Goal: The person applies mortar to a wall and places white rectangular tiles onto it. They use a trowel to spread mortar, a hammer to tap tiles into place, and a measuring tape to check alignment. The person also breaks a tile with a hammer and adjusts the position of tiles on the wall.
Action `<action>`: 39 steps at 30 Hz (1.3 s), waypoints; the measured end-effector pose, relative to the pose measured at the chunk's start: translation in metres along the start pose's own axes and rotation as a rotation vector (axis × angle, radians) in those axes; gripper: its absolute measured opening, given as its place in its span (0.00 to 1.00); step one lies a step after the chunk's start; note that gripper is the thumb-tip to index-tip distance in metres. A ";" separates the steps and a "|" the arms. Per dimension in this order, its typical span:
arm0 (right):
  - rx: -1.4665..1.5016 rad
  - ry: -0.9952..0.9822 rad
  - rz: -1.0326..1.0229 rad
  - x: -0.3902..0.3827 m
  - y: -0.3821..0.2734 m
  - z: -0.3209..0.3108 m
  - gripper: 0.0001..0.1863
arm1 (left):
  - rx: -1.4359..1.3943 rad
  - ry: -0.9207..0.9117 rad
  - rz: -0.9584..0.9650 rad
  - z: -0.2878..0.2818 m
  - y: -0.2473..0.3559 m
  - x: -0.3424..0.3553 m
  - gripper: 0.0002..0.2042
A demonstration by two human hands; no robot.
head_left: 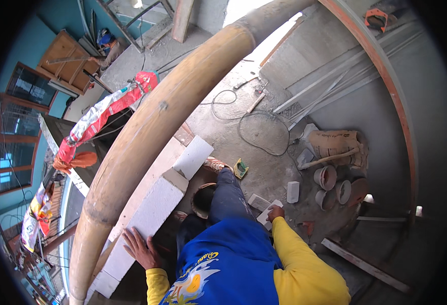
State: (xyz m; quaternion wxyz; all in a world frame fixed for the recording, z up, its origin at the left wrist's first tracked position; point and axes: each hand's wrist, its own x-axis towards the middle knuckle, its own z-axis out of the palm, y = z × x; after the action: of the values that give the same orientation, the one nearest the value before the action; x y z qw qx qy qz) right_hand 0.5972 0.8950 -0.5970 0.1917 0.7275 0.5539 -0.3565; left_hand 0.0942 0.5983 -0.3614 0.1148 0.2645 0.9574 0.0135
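My left hand (141, 249) lies with fingers spread on the side of a row of white lightweight blocks (149, 218), which runs diagonally beneath a thick bamboo pole (157, 114). My right hand (276, 213) is closed on the edge of a small white block piece (265, 217), low beside my right leg. Another block piece (258, 202) lies just beyond it on the floor. A third white piece (293, 191) sits a little to the right. Near my foot is a green and yellow tool (240, 169) whose kind I cannot make out.
Several buckets (325, 178) and a torn brown paper sack (333, 145) stand at the right. A dark cable (254, 145) loops across the floor ahead. Another person (112, 48) crouches at the far left. A wooden board (366, 265) lies at lower right.
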 end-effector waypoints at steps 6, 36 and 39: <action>0.311 0.172 -0.005 0.128 -0.132 -0.006 0.22 | 0.167 -0.020 -0.169 -0.007 0.038 0.007 0.34; 2.026 -0.660 -0.410 0.589 -0.303 -0.109 0.11 | 0.076 -0.322 -0.742 0.108 0.184 0.161 0.36; 2.101 -0.858 -0.588 0.417 -0.289 -0.118 0.24 | 0.017 -0.252 -0.862 0.037 0.138 0.101 0.37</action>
State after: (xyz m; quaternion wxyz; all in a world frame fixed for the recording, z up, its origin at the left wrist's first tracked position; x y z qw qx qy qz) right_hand 0.4158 1.3439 -0.7895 -0.4220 0.1923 0.0238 -0.8856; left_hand 0.0880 0.7672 -0.4069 0.2234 -0.1581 0.9588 -0.0760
